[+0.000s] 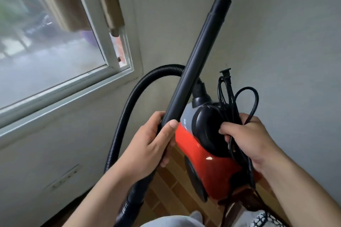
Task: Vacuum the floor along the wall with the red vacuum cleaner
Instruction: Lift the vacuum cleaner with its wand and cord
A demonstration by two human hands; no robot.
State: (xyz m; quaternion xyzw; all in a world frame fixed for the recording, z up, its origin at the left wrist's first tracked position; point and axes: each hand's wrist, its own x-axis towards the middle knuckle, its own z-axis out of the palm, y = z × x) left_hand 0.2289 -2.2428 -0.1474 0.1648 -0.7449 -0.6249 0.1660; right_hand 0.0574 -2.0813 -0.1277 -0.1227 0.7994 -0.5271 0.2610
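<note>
The red vacuum cleaner (pixel 206 160) is held up in the air in front of me, red body with a grey and black top. My left hand (pixel 151 145) grips the lower end of its black rigid wand (pixel 201 57), which points up and to the right toward the wall. A ribbed black hose (pixel 127 108) loops from the wand's base round to the vacuum's front. My right hand (pixel 247 140) grips the vacuum's black handle together with a bundle of black power cord (pixel 234 101); the plug (pixel 225 72) sticks up above the bundle.
A white-framed window (pixel 114 72) with a rolled beige blind (pixel 108 3) fills the left wall. A plain grey wall (pixel 286 46) is ahead and to the right. Brown wood-pattern floor (pixel 171 193) shows below the vacuum. My grey-clad legs (pixel 175 222) are at the bottom edge.
</note>
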